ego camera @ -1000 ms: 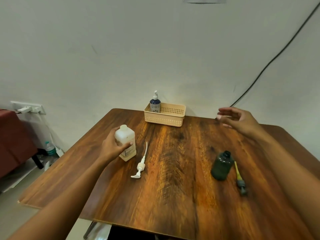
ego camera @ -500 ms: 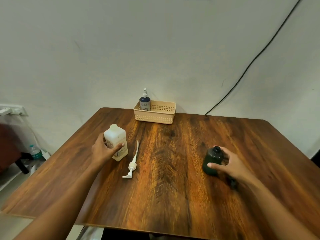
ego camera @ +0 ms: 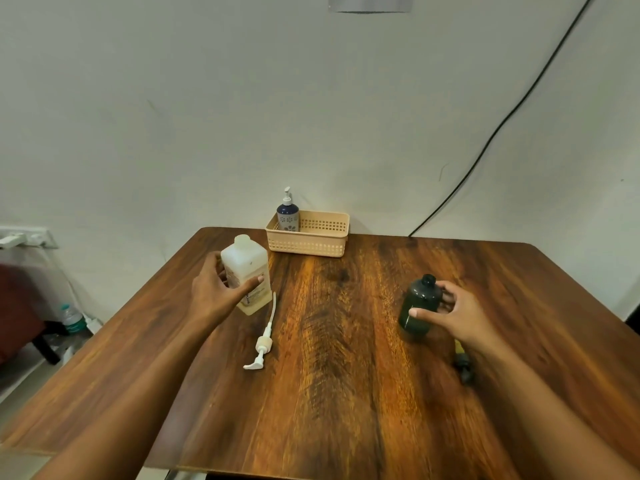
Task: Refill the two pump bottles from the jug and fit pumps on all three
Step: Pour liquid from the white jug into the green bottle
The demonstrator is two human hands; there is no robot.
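My left hand point(ego camera: 216, 292) grips a white square jug point(ego camera: 246, 268), open at the top and tilted slightly, on the left of the wooden table point(ego camera: 339, 393). A white pump point(ego camera: 264, 341) with its long tube lies flat just right of the jug. My right hand point(ego camera: 453, 310) is wrapped around a dark green bottle point(ego camera: 419, 303) with no pump, upright on the right side. A yellow-and-dark pump point(ego camera: 463, 362) lies behind my right wrist, partly hidden. A blue bottle point(ego camera: 287, 214) with a white pump fitted stands in the left end of a beige basket point(ego camera: 318, 242) at the table's far edge.
A black cable point(ego camera: 485, 147) runs down the wall to the table's far edge. Left of the table are a wall socket point(ego camera: 24, 237), a small water bottle point(ego camera: 71, 318) on the floor and dark red furniture point(ego camera: 17, 313).
My right hand came down from mid-air and closed around the dark green bottle. My left hand kept hold of the jug, which now looks lifted and tilted a little.
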